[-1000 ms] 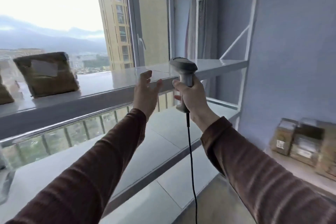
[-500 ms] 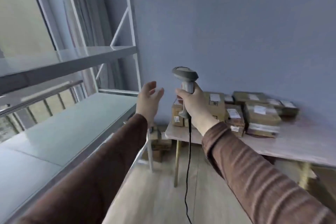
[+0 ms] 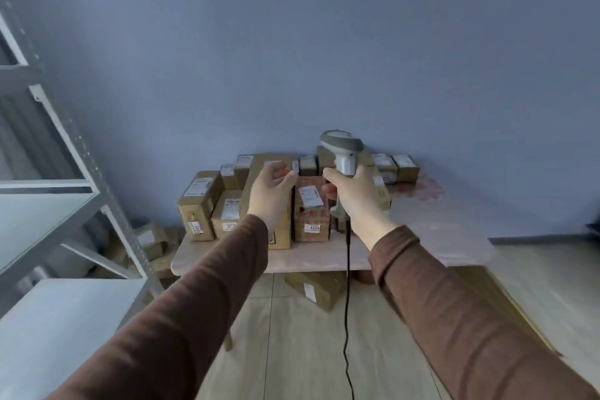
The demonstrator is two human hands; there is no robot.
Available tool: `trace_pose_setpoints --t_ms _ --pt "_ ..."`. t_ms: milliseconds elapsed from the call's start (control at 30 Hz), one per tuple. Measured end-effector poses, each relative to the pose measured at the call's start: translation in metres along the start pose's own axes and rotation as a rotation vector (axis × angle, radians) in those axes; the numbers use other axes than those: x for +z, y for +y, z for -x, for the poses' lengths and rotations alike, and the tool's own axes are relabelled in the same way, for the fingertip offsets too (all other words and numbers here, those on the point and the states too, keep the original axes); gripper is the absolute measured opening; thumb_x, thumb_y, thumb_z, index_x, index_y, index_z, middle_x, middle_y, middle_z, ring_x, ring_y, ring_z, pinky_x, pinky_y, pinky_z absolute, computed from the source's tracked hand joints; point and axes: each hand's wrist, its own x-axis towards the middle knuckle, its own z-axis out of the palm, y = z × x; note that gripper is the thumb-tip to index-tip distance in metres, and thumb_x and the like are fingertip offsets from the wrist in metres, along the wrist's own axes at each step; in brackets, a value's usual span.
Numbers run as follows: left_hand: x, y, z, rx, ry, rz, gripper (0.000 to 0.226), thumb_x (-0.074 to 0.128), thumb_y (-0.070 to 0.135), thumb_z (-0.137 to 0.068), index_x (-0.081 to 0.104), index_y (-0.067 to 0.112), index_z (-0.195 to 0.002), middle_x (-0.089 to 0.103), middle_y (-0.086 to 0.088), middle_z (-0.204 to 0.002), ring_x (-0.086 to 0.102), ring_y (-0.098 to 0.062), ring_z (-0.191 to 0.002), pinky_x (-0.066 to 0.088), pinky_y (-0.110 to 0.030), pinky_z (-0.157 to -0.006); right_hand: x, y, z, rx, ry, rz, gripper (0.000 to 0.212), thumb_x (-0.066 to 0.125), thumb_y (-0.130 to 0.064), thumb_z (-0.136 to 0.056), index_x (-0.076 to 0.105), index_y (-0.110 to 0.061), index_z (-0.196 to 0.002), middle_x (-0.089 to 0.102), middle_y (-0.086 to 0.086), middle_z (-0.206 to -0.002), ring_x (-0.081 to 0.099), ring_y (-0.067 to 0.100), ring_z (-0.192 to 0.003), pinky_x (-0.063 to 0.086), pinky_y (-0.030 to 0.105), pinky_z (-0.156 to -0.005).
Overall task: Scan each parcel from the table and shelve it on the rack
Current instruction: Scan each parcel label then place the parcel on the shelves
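Observation:
Several brown cardboard parcels (image 3: 199,204) with white labels are piled on a pale table (image 3: 438,237) against the blue wall, straight ahead. My right hand (image 3: 352,195) grips the handle of a grey barcode scanner (image 3: 342,146), held upright in front of the pile, its black cord hanging down. My left hand (image 3: 271,191) floats beside it with relaxed fingers and holds nothing, in the air in front of a tall parcel. The white metal rack (image 3: 65,191) stands at the left with bare shelves in view.
More parcels lie on the floor under the table (image 3: 316,289) and in the corner by the rack's leg (image 3: 152,240). The floor is pale wood. The scanner cord (image 3: 347,318) hangs between my arms.
My view has swung right from the rack and window to face the parcel table. Both hands kept their pose; the table is now centred and nearer.

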Motion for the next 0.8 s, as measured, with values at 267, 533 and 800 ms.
trace_pose_setpoints --t_ms 267,533,800 --pt "0.090 -0.054 -0.096 -0.054 -0.154 -0.017 0.036 0.061 0.021 -0.103 0.058 0.011 -0.137 0.067 0.000 -0.122 0.065 -0.008 -0.105 0.049 -0.010 -0.079 -0.057 0.049 -0.106 0.016 0.192 0.059 0.027 0.069 -0.015 -0.094 0.058 -0.014 -0.119 0.072 0.006 -0.100 0.069 0.008 -0.062 0.058 0.028 -0.062" --pt "0.157 -0.103 -0.174 -0.153 -0.265 -0.068 0.042 0.058 0.025 -0.105 0.053 0.011 -0.144 0.061 0.002 -0.128 0.061 -0.020 -0.117 0.051 -0.035 -0.100 -0.093 0.080 -0.187 0.053 0.285 0.081 0.016 0.067 -0.012 -0.094 0.058 -0.018 -0.107 0.069 0.004 -0.092 0.064 0.010 -0.056 0.056 0.027 -0.055" --pt "0.214 -0.165 -0.226 -0.299 -0.228 -0.151 0.047 0.058 0.028 -0.105 0.050 0.010 -0.148 0.061 -0.007 -0.142 0.058 -0.016 -0.115 0.042 -0.027 -0.093 -0.125 0.149 -0.269 0.158 0.254 0.120 0.018 0.073 -0.018 -0.093 0.059 -0.012 -0.102 0.058 0.000 -0.072 0.051 0.011 -0.050 0.047 0.022 -0.047"
